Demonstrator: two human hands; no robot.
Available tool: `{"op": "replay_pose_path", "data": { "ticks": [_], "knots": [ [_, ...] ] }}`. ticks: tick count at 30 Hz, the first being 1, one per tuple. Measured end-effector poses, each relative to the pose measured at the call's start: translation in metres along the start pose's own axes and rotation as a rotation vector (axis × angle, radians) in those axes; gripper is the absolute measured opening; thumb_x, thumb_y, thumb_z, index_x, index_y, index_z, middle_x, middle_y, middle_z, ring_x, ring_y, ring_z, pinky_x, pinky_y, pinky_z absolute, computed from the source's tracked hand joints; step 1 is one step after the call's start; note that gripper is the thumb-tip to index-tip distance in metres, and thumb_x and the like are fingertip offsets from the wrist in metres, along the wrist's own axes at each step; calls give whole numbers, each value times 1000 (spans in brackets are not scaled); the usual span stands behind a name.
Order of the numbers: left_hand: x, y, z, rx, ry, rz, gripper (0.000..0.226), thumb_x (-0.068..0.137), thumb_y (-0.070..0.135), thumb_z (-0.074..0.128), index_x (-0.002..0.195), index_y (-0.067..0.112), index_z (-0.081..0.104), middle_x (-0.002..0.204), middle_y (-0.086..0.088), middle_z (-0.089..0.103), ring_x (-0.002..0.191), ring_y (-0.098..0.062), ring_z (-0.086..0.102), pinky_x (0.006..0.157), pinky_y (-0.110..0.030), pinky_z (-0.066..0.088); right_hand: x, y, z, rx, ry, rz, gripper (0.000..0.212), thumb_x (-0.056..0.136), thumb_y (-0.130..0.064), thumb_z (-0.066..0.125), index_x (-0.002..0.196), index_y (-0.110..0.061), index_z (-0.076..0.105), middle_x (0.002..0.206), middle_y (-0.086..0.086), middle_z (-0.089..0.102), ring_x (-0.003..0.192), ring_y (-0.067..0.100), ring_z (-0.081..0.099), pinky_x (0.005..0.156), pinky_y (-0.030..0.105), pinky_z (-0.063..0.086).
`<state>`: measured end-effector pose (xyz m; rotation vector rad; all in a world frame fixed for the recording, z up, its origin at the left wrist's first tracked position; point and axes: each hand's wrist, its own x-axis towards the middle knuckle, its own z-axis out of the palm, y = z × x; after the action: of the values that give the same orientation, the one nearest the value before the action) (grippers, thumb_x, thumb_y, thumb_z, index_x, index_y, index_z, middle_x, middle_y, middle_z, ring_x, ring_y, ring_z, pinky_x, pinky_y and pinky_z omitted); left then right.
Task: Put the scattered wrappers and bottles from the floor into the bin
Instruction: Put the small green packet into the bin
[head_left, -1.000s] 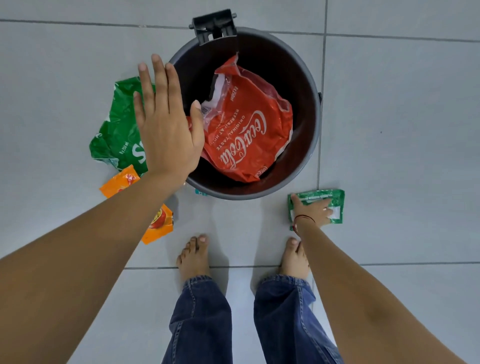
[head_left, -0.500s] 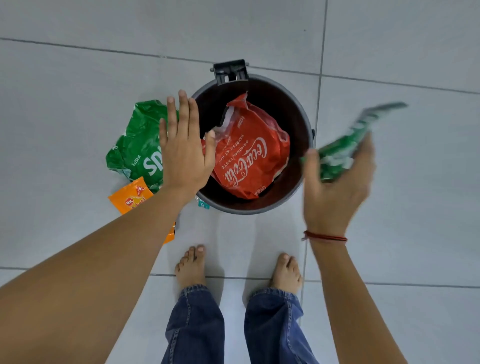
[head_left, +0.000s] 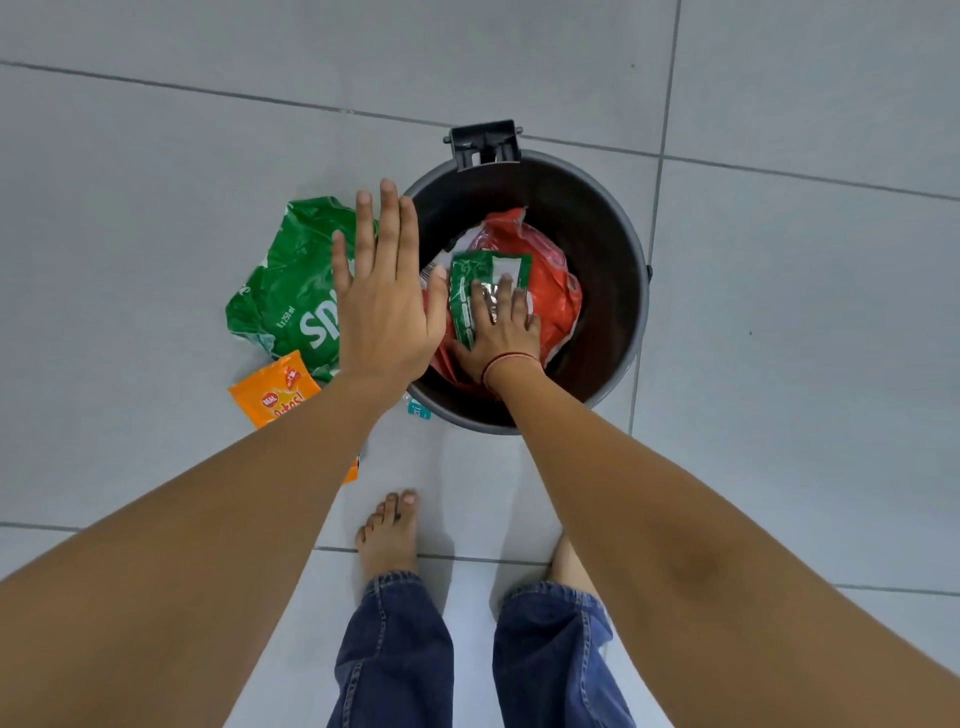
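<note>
A round dark bin (head_left: 641, 291) stands on the grey tiled floor, and a crumpled red Coca-Cola wrapper (head_left: 558, 291) lies inside it. My right hand (head_left: 501, 338) is down in the bin. Its fingers lie spread over a small green wrapper (head_left: 467, 280), which lies on the red one, and its thumb is at that wrapper's lower edge. My left hand (head_left: 387, 306) hovers flat and open over the bin's left rim, holding nothing. A large green Sprite wrapper (head_left: 291, 296) lies on the floor left of the bin, partly hidden by that hand. An orange snack wrapper (head_left: 272, 397) lies under my left forearm.
A black hinge clip (head_left: 485, 140) sits on the bin's far rim. A small teal scrap (head_left: 418, 410) lies by the near rim. My bare feet (head_left: 389, 535) stand just in front of the bin. Grey tiles stretch to the right and beyond it.
My right hand picked the small green wrapper up off the floor at the right, lifted it, and brought it down into the bin onto the red wrapper. The left hand stayed hovering.
</note>
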<state>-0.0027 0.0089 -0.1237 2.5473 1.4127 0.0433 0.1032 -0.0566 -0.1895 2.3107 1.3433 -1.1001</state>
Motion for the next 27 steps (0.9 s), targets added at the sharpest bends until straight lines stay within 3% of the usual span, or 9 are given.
{"op": "replay_pose_path", "data": {
  "ticks": [4,7,10,12,16,20,24,25,27],
  "knots": [
    [-2,1,-10,-186,-16,12,60,98,33,29,149,6,11,159,-13,8,147,-28,1,118,-46,2,-22,0,-23,46,92,-52,83,92,-56,45,151,-14,4,159,18,5,144,36,12,112,51,25],
    [-20,-6,-11,-388,156,-99,54,99,28,32,148,6,20,157,-16,16,146,-30,8,119,-44,8,-51,15,-47,76,450,-173,67,92,-48,49,142,-8,31,145,19,38,128,34,41,98,46,44],
    [-63,-20,2,-364,256,-361,49,98,24,38,143,5,33,153,-18,28,143,-34,19,117,-48,17,-68,45,-66,125,825,-198,59,91,-39,54,136,-1,44,143,27,41,129,41,42,102,47,38],
    [-96,-31,22,-187,88,-369,50,94,18,48,140,4,37,152,-18,29,143,-36,19,116,-53,18,-69,63,-69,81,866,-113,67,93,-45,49,143,-4,34,151,28,27,139,43,27,111,52,26],
    [-121,-50,62,96,-331,-23,68,83,10,62,144,7,30,153,-17,26,144,-36,15,116,-53,15,-58,82,-65,5,771,-14,82,93,-61,37,150,-7,13,157,25,8,146,39,5,117,54,7],
    [-93,-46,87,238,-389,217,70,85,7,60,146,9,26,154,-15,26,144,-33,16,117,-51,10,-49,84,-57,5,789,-23,84,93,-64,34,150,-7,10,158,22,7,147,36,4,118,51,5],
    [-93,-36,97,169,-482,128,56,94,5,45,146,18,29,154,-9,29,143,-27,18,117,-46,8,-47,84,-57,8,809,-22,84,93,-64,32,150,-7,11,158,22,8,147,36,5,118,51,6],
    [-121,-29,101,184,-549,107,48,97,6,40,143,16,33,152,-11,33,141,-28,24,115,-44,13,-47,84,-57,9,804,-21,84,93,-64,32,150,-7,10,158,21,7,147,36,4,118,51,6],
    [-152,-15,93,190,-856,160,39,99,7,38,138,7,38,145,-19,40,130,-34,38,105,-47,28,-47,84,-57,11,795,-18,84,93,-64,32,150,-7,10,158,21,7,147,35,4,118,50,6]
  ]
}}
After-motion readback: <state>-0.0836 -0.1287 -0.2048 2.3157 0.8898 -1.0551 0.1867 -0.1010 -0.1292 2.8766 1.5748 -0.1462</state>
